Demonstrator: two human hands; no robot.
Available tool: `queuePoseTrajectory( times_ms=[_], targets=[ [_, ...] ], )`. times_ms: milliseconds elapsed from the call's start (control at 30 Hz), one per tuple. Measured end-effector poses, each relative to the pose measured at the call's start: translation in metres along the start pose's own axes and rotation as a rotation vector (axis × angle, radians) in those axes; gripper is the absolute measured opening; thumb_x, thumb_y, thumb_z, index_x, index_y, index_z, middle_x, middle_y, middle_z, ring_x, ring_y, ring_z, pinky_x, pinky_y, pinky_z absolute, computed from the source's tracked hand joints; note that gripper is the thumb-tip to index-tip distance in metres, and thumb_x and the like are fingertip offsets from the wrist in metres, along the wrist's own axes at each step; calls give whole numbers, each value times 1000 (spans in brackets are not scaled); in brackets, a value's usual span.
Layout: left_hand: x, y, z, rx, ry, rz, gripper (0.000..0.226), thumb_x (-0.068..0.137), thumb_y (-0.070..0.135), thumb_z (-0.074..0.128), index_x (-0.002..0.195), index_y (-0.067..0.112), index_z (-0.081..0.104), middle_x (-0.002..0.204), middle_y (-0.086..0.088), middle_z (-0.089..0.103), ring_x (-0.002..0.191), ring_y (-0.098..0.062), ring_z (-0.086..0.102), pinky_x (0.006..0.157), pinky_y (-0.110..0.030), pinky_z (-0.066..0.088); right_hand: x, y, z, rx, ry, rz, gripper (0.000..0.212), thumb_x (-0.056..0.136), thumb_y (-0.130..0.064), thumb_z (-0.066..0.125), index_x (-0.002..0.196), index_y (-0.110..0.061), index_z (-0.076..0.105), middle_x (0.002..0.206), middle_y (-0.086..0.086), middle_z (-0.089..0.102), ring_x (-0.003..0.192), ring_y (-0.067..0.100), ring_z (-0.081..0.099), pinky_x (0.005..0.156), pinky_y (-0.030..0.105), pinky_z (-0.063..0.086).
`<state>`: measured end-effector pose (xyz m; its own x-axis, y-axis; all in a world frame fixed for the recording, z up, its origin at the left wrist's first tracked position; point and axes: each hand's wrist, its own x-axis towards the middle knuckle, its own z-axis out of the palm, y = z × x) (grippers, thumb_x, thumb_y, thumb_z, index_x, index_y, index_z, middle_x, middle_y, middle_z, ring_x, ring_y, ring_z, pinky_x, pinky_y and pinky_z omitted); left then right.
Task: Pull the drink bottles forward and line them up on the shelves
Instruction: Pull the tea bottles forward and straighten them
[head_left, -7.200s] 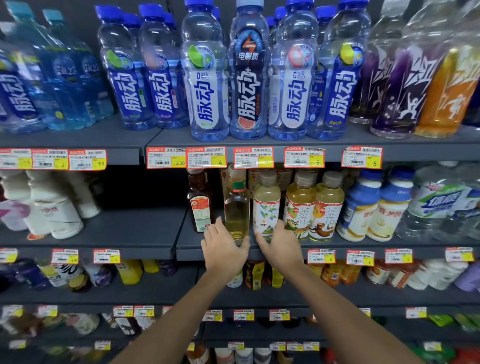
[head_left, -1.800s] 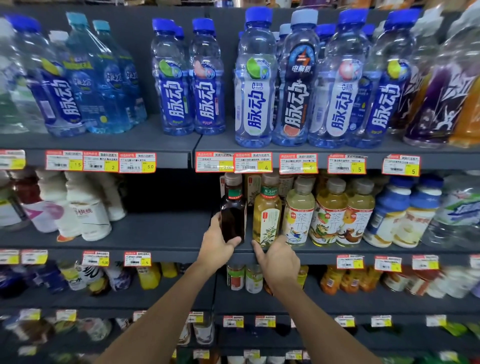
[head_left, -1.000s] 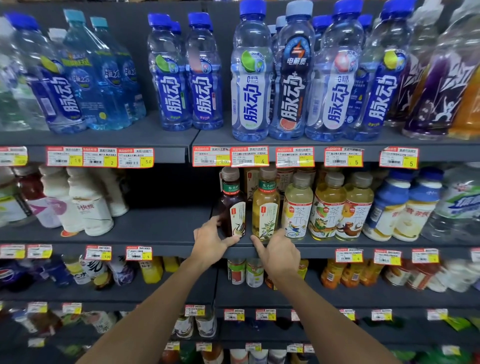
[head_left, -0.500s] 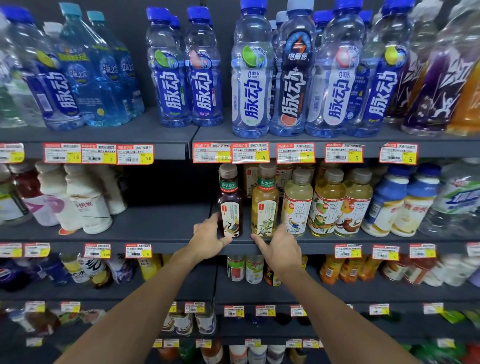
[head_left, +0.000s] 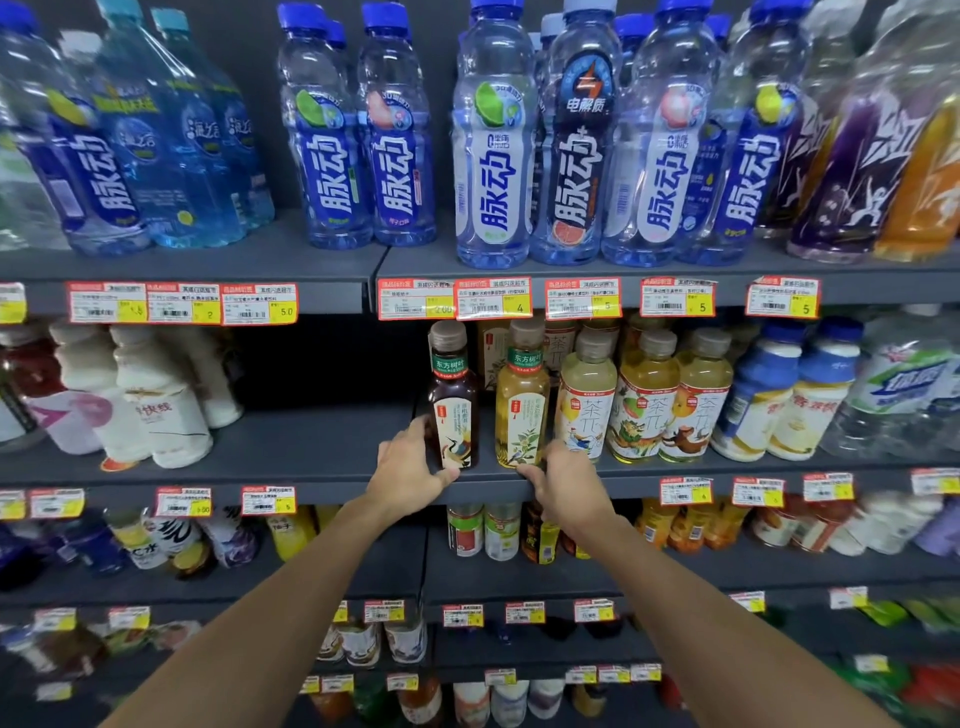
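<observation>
A dark brown tea bottle (head_left: 451, 395) stands upright at the front edge of the middle shelf (head_left: 311, 457). My left hand (head_left: 410, 470) wraps around its base, thumb in front and fingers behind. Right beside it stands a pale yellow tea bottle (head_left: 522, 397) with a green neck band. My right hand (head_left: 563, 475) grips the bottom of that one. Both bottles stand in line with the yellow tea bottles (head_left: 649, 400) to their right. More bottles stand hidden behind this front row.
Tall blue-capped water bottles (head_left: 491, 135) fill the shelf above. White milk-drink bottles (head_left: 156, 400) stand at the left of the middle shelf, with a bare dark gap between them and the dark bottle. Blue-capped bottles (head_left: 800, 395) sit farther right. Lower shelves hold cans and small bottles (head_left: 483, 530).
The dark bottle in my left hand has turned so its bird label faces forward and has settled at the shelf edge. My right hand has stayed on the pale yellow bottle.
</observation>
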<state>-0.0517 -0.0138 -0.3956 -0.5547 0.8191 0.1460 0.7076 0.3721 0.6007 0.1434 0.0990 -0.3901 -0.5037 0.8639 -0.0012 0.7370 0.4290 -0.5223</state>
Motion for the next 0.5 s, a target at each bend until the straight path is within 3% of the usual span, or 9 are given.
queuePoseTrajectory(
  times_ms=[200, 367, 500],
  targets=[
    [1, 1, 0, 18, -33, -18, 71, 81, 43, 73, 140, 23, 39, 129, -3, 57, 120, -25, 42, 101, -36, 36, 2, -1, -4, -7, -23, 3, 35, 99, -43, 60, 105, -9, 52, 102, 14, 64, 85, 34, 69, 78, 49, 59],
    [-1, 2, 1, 6, -7, 9, 66, 83, 40, 72, 138, 21, 41, 123, -1, 58, 103, -12, 34, 96, -30, 31, 2, -1, -4, -24, -21, 0, 35, 99, -43, 60, 104, -10, 51, 101, 14, 64, 85, 34, 69, 77, 49, 59],
    [-2, 5, 2, -13, -30, -47, 68, 82, 39, 72, 139, 22, 39, 124, -2, 58, 117, -23, 44, 103, -36, 37, 2, -2, -5, -6, -26, 14, 35, 98, -43, 60, 105, -10, 52, 101, 13, 64, 85, 33, 69, 78, 49, 60]
  ],
)
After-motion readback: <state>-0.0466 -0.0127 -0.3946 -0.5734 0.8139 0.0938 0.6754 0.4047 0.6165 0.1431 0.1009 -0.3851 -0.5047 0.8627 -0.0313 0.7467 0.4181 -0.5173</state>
